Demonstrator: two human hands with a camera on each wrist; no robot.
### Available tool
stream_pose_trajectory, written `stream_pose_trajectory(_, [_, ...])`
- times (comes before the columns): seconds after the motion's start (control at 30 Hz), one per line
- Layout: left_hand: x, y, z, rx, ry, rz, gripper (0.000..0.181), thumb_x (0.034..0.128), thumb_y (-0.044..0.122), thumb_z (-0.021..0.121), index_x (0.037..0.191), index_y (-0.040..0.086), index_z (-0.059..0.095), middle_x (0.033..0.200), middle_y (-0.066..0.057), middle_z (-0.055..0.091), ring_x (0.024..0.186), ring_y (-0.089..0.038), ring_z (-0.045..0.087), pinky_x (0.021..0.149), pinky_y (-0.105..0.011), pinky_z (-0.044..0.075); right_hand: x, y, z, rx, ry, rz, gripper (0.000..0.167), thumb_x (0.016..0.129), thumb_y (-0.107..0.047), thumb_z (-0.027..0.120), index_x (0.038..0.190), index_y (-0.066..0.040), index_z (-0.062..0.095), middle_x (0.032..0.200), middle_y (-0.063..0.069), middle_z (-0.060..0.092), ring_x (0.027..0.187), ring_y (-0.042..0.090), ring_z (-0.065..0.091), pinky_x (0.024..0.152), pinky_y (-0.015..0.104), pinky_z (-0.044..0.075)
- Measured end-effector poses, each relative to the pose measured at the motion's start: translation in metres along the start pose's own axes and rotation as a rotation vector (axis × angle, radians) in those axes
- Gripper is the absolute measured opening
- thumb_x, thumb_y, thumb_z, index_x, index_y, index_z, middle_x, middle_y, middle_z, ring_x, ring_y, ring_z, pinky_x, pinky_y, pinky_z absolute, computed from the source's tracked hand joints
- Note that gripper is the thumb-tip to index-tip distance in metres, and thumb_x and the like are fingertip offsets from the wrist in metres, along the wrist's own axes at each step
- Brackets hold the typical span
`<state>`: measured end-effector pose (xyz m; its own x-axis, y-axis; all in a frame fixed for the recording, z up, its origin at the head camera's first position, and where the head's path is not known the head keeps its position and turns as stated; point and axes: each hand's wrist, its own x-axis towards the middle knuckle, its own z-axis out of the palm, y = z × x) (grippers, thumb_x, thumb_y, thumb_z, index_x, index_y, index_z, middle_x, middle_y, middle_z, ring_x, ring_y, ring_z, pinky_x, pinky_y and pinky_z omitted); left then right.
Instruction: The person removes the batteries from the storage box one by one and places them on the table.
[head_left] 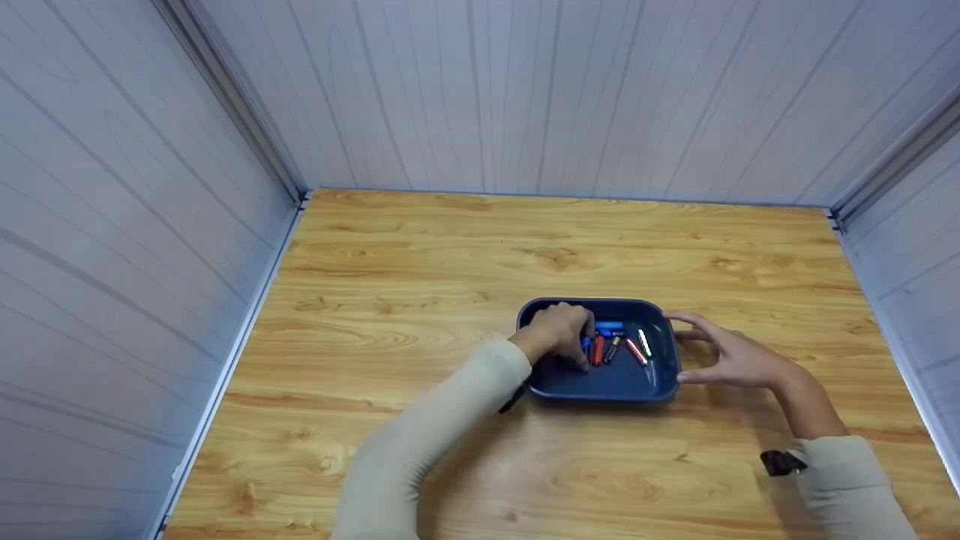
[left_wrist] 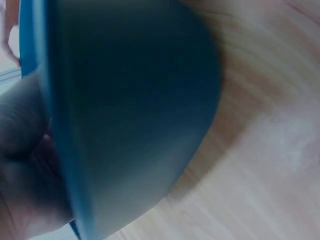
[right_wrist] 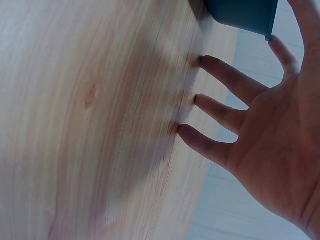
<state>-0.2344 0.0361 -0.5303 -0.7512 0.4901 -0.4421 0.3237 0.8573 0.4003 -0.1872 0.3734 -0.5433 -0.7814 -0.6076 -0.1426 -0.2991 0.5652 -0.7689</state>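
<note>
Pale sleeve point(head_left: 439, 420) nearest; L hand point(head_left: 556, 330), hold unclear, prob. picking batteries point(head_left: 598, 350) within tray point(head_left: 592, 384); R hand point(head_left: 736, 360) spread at tray's R edge; next likely needs firm pinch.

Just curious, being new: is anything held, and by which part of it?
The right hand holds nothing, merely touching the tray's rim. Whether the left hand, among the batteries, grips one cannot be told.

Batteries point(head_left: 598, 350) part-hidden by left hand point(head_left: 556, 330), too small to read; tray point(left_wrist: 135, 110) blurred, cut off in left wrist view
</note>
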Motion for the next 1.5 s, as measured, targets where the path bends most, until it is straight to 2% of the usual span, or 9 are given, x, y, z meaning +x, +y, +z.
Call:
stream_pose_trajectory(0.1, [-0.001,-0.001,0.002,-0.004,0.026,0.023,0.052,0.0851,0.036,0.101,0.127,0.024,0.074,0.133,-0.002,0.077,0.119,-0.023,0.071,0.103,-0.043,0.061,0.0,-0.001,0.0,0.022,-0.002,0.026,0.099,0.096,-0.029,0.092,0.176,-0.028,0.034,0.17,0.03,0.053,0.154,0.057,0.054,0.111,0.076,0.05])
stream_pose_trajectory(0.17, [0.0,-0.002,0.001,-0.011,0.023,0.037,0.051,0.0865,0.032,0.1,0.13,0.024,0.074,0.136,-0.003,0.076,0.121,-0.024,0.071,0.105,-0.044,0.061,0.0,-0.003,0.001,0.042,-0.004,0.059,0.099,0.096,-0.03,0.092,0.176,-0.027,0.034,0.172,0.03,0.05,0.156,0.061,0.05,0.114,0.085,0.043])
stream_pose_trajectory(0.37, [0.001,-0.005,-0.001,0.001,-0.016,0.075,0.048,0.0896,0.026,0.096,0.132,0.027,0.073,0.137,-0.005,0.073,0.119,-0.025,0.066,0.104,-0.046,0.058,0.0,-0.005,0.002,0.04,0.002,0.076,0.099,0.096,-0.024,0.093,0.176,-0.023,0.034,0.173,0.028,0.05,0.156,0.058,0.05,0.117,0.084,0.042])
stream_pose_trajectory(0.63, [0.001,-0.01,-0.003,0.028,-0.023,0.138,0.045,0.0916,0.025,0.093,0.132,0.027,0.074,0.132,-0.004,0.073,0.112,-0.022,0.063,0.1,-0.045,0.058,0.0,-0.003,0.002,0.035,0.0,0.064,0.1,0.095,-0.024,0.093,0.176,-0.023,0.034,0.172,0.031,0.051,0.155,0.06,0.051,0.117,0.088,0.038])
stream_pose_trajectory(0.8, [-0.001,-0.013,-0.012,0.036,-0.066,0.203,0.044,0.0928,0.023,0.092,0.132,0.026,0.074,0.131,-0.005,0.072,0.106,-0.02,0.058,0.092,-0.036,0.051,0.0,-0.006,0.002,0.043,-0.002,0.064,0.099,0.096,-0.024,0.092,0.176,-0.023,0.034,0.176,0.028,0.046,0.157,0.06,0.049,0.118,0.084,0.041])
stream_pose_trajectory(0.93, [-0.004,-0.015,-0.023,0.007,-0.105,0.269,0.043,0.0923,0.017,0.091,0.132,0.022,0.074,0.119,-0.004,0.07,0.101,-0.017,0.058,0.084,-0.028,0.047,0.0,-0.008,0.001,0.042,-0.007,0.061,0.098,0.096,-0.023,0.092,0.176,-0.022,0.034,0.175,0.029,0.046,0.157,0.061,0.048,0.116,0.082,0.045])
stream_pose_trajectory(1.17, [-0.012,-0.017,-0.04,-0.09,-0.146,0.286,0.046,0.0932,0.007,0.089,0.135,0.016,0.073,0.094,-0.002,0.077,0.081,-0.007,0.068,0.071,-0.02,0.051,0.001,-0.005,0.001,0.048,-0.006,0.059,0.099,0.096,-0.023,0.092,0.176,-0.023,0.034,0.177,0.029,0.044,0.157,0.06,0.049,0.118,0.086,0.04])
stream_pose_trajectory(1.33, [-0.018,-0.024,-0.044,-0.114,-0.158,0.289,0.047,0.0938,0.005,0.088,0.137,0.014,0.072,0.092,-0.004,0.078,0.076,-0.007,0.068,0.066,-0.019,0.052,0.002,-0.007,0.002,0.05,-0.011,0.055,0.099,0.096,-0.024,0.092,0.176,-0.022,0.034,0.176,0.03,0.045,0.157,0.061,0.049,0.118,0.086,0.04])
stream_pose_trajectory(1.5, [-0.025,-0.035,-0.051,-0.138,-0.179,0.298,0.051,0.0961,0.003,0.087,0.143,0.011,0.07,0.103,-0.006,0.075,0.086,-0.012,0.068,0.072,-0.023,0.055,0.001,-0.005,0.003,0.056,-0.007,0.073,0.1,0.096,-0.025,0.093,0.176,-0.023,0.033,0.176,0.03,0.044,0.158,0.062,0.047,0.119,0.088,0.037])
